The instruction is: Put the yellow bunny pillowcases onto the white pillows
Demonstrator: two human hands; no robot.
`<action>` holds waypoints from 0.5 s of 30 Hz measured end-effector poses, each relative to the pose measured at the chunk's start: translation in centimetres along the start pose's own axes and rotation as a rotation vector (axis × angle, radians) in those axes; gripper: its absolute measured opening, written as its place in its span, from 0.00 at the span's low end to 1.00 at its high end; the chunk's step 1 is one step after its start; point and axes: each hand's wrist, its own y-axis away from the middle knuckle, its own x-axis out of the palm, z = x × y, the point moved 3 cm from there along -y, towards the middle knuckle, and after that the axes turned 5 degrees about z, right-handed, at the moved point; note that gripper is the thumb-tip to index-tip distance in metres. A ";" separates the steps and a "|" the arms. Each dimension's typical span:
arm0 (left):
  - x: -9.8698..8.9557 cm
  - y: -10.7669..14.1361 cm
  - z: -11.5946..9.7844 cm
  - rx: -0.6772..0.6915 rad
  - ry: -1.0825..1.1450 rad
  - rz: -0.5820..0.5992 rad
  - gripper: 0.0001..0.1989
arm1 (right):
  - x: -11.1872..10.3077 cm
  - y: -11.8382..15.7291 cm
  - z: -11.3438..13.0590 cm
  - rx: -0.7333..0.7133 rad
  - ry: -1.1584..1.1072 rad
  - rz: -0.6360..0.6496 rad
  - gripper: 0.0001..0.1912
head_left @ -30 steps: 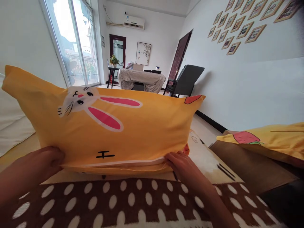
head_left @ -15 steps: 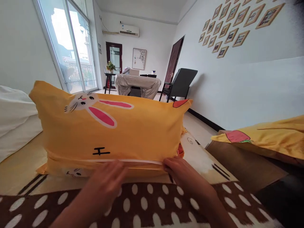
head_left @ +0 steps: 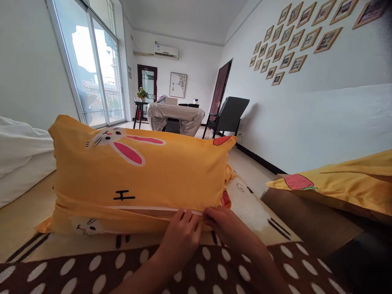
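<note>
Lower centre of frame: right hand (head_left: 223,222) grip pinching edge of yellow pillow (head_left: 171,171); left hand (head_left: 185,232) at white strip (head_left: 137,208) alongside, can't tell if clenched.

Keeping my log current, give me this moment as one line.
left hand: at pale strip | right hand: beside left, same strip | yellow pillow: rabbit print, on blanket

Air conditioner (head_left: 166,52) hanging on far wall (head_left: 199,61), framed picture (head_left: 178,85) hanging below. Potted plant (head_left: 142,94) standing on black stand (head_left: 141,103) beside draped table (head_left: 176,109). Dark chair (head_left: 232,112) standing near right wall (head_left: 306,118) bearing photo frames (head_left: 296,39).
</note>
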 end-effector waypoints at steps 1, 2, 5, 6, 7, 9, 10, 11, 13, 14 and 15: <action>0.0 0.3 -0.2 -0.001 -0.011 -0.038 0.08 | -0.1 0.0 0.0 -0.002 -0.011 -0.003 0.10; 0.0 0.5 -0.4 -0.001 -0.019 -0.066 0.09 | -0.1 -0.1 0.1 -0.005 -0.024 -0.005 0.10; 0.4 1.4 -0.8 -0.023 -0.033 -0.092 0.12 | -0.2 -0.1 0.2 -0.006 -0.059 -0.001 0.10; 0.5 1.6 -0.9 -0.035 -0.031 -0.086 0.12 | -0.2 -0.1 0.2 -0.004 -0.064 0.000 0.10; 0.7 1.8 -1.0 -0.048 -0.031 -0.078 0.13 | -0.2 -0.1 0.2 -0.002 -0.062 -0.002 0.09; 0.9 2.2 -1.3 -0.079 -0.032 -0.070 0.13 | 0.0 -0.1 0.3 0.000 -0.046 -0.008 0.09; 1.0 2.3 -1.4 -0.094 -0.033 -0.073 0.13 | 0.1 -0.1 0.3 0.000 -0.036 -0.012 0.09; 1.0 2.4 -1.4 -0.109 -0.032 -0.078 0.13 | 0.2 -0.1 0.3 -0.002 -0.026 -0.016 0.09; 1.1 2.5 -1.5 -0.132 -0.019 -0.076 0.12 | 0.5 -0.2 0.4 -0.011 0.000 -0.028 0.08; 1.2 2.5 -1.4 -0.149 -0.008 -0.081 0.11 | 0.6 -0.3 0.5 -0.015 0.015 -0.036 0.08; 1.3 2.5 -1.3 -0.166 0.005 -0.088 0.10 | 0.7 -0.3 0.5 -0.019 0.029 -0.046 0.08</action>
